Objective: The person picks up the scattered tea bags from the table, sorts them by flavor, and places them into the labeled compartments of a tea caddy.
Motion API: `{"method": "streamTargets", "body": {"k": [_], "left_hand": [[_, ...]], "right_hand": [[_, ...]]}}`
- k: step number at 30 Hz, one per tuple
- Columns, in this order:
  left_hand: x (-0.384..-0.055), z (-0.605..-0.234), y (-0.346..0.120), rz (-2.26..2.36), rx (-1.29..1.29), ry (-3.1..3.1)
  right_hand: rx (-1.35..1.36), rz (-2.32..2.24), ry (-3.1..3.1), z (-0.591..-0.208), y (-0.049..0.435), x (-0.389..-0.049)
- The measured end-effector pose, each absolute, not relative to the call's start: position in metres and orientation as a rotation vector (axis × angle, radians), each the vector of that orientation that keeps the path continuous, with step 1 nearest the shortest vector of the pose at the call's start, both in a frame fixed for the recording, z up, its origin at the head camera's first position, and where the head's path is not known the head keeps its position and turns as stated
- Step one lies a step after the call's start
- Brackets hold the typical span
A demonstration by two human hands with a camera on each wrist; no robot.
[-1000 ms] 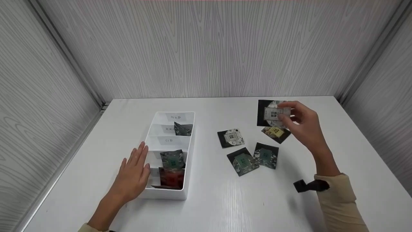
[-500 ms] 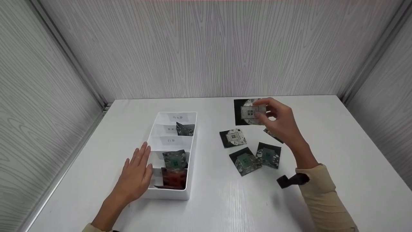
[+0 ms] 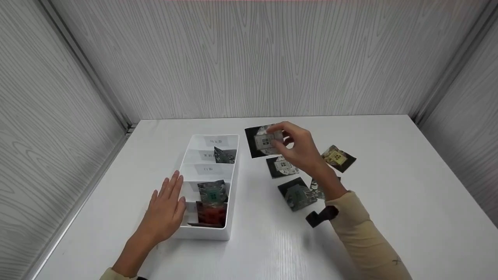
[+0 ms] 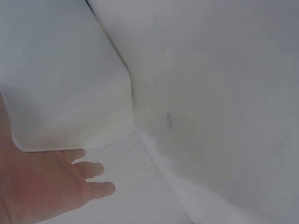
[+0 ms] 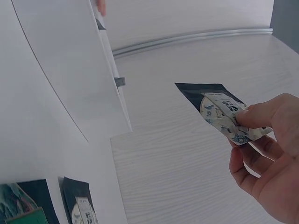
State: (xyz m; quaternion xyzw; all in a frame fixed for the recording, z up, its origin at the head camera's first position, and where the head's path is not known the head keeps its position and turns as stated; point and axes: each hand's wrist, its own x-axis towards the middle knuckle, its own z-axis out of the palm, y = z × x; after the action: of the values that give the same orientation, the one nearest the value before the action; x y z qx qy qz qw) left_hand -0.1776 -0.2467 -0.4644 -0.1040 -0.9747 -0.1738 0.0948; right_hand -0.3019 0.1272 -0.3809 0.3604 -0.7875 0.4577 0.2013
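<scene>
Beige sleeves point(image 3: 362, 237) mark the near side of the scene, a black device point(image 3: 322, 216) at the right cuff. The person's left hand point(image 3: 164, 212) lies along the left wall of a white divided box point(image 3: 200, 233), fingers straight and free. A red packet point(image 3: 213, 215) sits in the box's nearest compartment, a green packet point(image 3: 213, 193) in the next. On the white table point(image 3: 260, 249), a green-labelled packet point(image 3: 296, 196) lies beside another packet point(image 3: 316, 189) partly hidden by the right forearm. Beyond are a white-labelled packet point(image 3: 281, 166) and a yellow-labelled packet point(image 3: 339, 158); a dark packet point(image 3: 223, 155) leans in the box's second-farthest compartment. The right hand point(image 3: 297, 149) pinches a black-and-white packet point(image 3: 253, 143) between thumb and fingers, above the table just right of the box's far end. A grey wood-grain wall point(image 3: 249, 58) stands behind.
</scene>
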Motion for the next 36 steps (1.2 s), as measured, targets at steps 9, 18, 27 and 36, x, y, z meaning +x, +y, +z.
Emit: {"method": "streamTargets", "body": {"k": [9, 18, 27, 36], "left_hand": [[-0.179, -0.466, -0.247, -0.519, -0.307, -2.891], [-0.178, -0.465, -0.247, -0.530, -0.312, -2.897], [-0.178, -0.464, -0.247, -0.522, -0.312, -2.899], [-0.179, -0.466, -0.247, -0.495, -0.306, -2.898]], "right_hand": [[1.065, 1.250, -2.214, -0.389, 0.093, -0.303], [1.086, 1.227, -2.214, -0.393, 0.072, -0.303], [1.089, 1.217, -2.214, -0.396, 0.055, -0.304], [1.167, 1.134, -2.194, -0.398, 0.034, -0.303]]}}
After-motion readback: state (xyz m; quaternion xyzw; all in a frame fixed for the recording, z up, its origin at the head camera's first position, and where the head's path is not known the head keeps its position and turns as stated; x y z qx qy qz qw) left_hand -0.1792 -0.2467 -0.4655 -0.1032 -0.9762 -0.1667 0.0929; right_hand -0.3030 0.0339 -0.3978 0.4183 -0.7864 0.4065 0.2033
